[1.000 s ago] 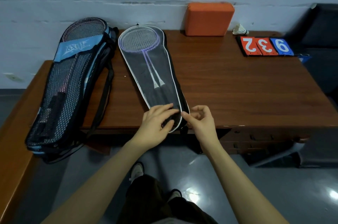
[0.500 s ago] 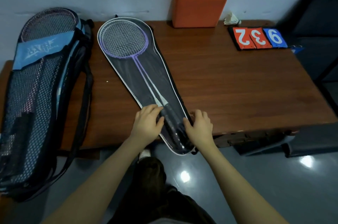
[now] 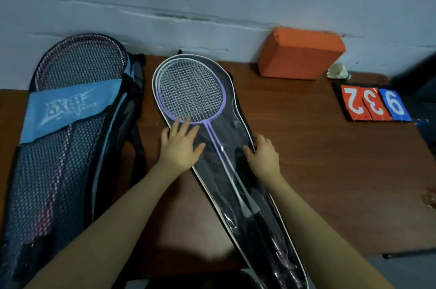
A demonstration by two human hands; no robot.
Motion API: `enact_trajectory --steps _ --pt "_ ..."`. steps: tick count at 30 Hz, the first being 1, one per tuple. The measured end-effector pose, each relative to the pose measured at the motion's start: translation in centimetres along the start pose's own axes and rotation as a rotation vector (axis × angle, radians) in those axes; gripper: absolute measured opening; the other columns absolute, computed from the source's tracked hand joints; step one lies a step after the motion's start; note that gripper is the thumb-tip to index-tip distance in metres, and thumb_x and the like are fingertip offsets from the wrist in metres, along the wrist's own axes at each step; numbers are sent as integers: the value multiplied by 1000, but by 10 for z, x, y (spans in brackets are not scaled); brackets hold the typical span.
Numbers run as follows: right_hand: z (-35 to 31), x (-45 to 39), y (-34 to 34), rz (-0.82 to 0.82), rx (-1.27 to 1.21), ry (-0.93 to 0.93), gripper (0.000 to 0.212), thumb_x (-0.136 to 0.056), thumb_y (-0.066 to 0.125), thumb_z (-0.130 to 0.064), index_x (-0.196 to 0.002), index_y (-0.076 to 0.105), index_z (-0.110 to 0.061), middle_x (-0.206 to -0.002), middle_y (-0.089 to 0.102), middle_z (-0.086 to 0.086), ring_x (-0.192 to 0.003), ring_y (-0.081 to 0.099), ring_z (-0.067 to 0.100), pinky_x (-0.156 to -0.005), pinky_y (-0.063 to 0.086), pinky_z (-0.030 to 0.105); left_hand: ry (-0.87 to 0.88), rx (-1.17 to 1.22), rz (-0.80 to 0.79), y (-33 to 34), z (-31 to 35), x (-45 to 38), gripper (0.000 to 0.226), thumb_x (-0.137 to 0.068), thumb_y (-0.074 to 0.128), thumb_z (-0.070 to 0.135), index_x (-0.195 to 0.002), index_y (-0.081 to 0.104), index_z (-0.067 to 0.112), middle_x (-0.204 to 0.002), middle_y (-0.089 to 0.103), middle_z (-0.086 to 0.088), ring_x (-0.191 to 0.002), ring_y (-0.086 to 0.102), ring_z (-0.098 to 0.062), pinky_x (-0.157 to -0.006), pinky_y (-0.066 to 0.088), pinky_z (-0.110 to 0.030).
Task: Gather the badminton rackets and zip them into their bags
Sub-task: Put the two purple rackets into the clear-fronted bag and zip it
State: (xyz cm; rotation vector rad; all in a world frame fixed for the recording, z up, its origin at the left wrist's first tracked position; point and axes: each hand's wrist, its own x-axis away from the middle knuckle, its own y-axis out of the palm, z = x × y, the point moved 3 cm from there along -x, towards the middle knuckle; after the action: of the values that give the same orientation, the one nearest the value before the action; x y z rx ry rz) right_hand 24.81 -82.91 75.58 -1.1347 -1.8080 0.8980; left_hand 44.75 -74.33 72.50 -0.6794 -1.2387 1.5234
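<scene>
A: What is seen on the desk [image 3: 306, 159]?

B: A clear-fronted racket bag [image 3: 236, 147] with white piping is laid diagonally across it, head end towards the wall, handle end hanging past the near edge. Purple and white rackets [image 3: 191, 93] are seen inside through the plastic, their shafts running down to dark grips.

A: How are the hands placed?

B: The left hand [image 3: 180, 147] is laid flat on the bag just below the racket heads, its fingers [image 3: 186, 123] straight and spread, nothing gripped. The right hand [image 3: 265, 156] is set on the bag's right edge, its fingers [image 3: 256, 141] curled over the piping; whether a zip pull is pinched there cannot be told.

A: And the other bag?

B: A mesh racket bag [image 3: 70, 147] with a blue printed band is laid along the left of the desk, just beside the clear one. Reddish racket frames are visible through its mesh.

A: What else is shown?

B: An orange block [image 3: 299, 53] is stood against the wall at the back, a shuttlecock [image 3: 338, 71] lies beside it, and a flip scoreboard [image 3: 372, 102] with red and blue number cards is laid flat at the right.
</scene>
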Motion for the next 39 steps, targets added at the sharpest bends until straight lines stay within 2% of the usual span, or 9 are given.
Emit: enact_trajectory --steps 6,10,16,23,26,30,33,37,39 --pt "-15 -27 12 25 58 38 43 -89 58 -26 -129 47 -12 -123 49 14 -113 46 36 -93 35 44 65 9 -29 4 -29 -36 63 -92 37 54 -146 22 25 -156 12 1 -144 2 -19 -112 5 -46" --pt "-17 -45 17 29 22 88 41 -89 57 -27 -127 50 -12 -122 51 15 -114 45 36 -94 34 44 127 64 108 1 -33 -32 60 -87 40 54 -135 47 18 -145 40 -5 -138 30 -26 -106 23 -50" --pt "-18 -61 21 6 -77 88 36 -90 55 -26 -123 53 -12 -118 59 12 -114 48 32 -96 36 44 42 66 4 17 -39 -12 54 -91 40 53 -138 38 27 -149 32 5 -139 20 -17 -106 18 -45" --pt "-34 -76 21 65 -219 93 30 -88 59 -21 -115 59 -8 -111 60 14 -106 55 32 -96 40 46 114 26 131 -5 -32 -27 36 -89 50 45 -113 62 20 -113 60 2 -107 52 -23 -92 33 -38" --pt "-39 -78 10 67 -391 113 22 -83 65 -16 -104 64 -9 -97 67 8 -94 62 27 -80 47 32 96 63 158 -9 -27 -25 34 -85 59 41 -105 67 15 -106 63 -4 -100 56 -28 -88 37 -41" --pt "-51 -71 -12 38 -560 10 17 -76 72 -6 -80 57 -13 -72 57 -3 -68 55 13 -58 41 16 55 211 214 -22 -10 -25 36 -87 59 38 -108 66 10 -105 66 -7 -100 59 -27 -89 36 -39" --pt "-63 -55 -26 35 -650 -89 20 -73 74 -2 -76 57 -13 -64 53 -4 -58 50 4 -57 42 14 -10 472 157 -42 8 -32 40 -91 49 42 -122 57 16 -119 58 -2 -113 52 -21 -102 33 -39" --pt "-73 -29 -39 24 -763 -154 17 -72 76 -5 -84 65 -8 -70 61 7 -65 56 12 -63 47 21 6 689 219 -73 33 -38 42 -91 49 43 -124 54 18 -119 57 -2 -105 56 -15 -95 45 -38" --pt "-77 -17 -43 8 -791 -183 17 -71 77 -6 -81 67 -16 -68 63 -1 -65 57 10 -64 48 22 -26 730 243 -84 39 -41 45 -89 52 46 -124 54 17 -118 57 -2 -101 58 -12 -91 48 -33"
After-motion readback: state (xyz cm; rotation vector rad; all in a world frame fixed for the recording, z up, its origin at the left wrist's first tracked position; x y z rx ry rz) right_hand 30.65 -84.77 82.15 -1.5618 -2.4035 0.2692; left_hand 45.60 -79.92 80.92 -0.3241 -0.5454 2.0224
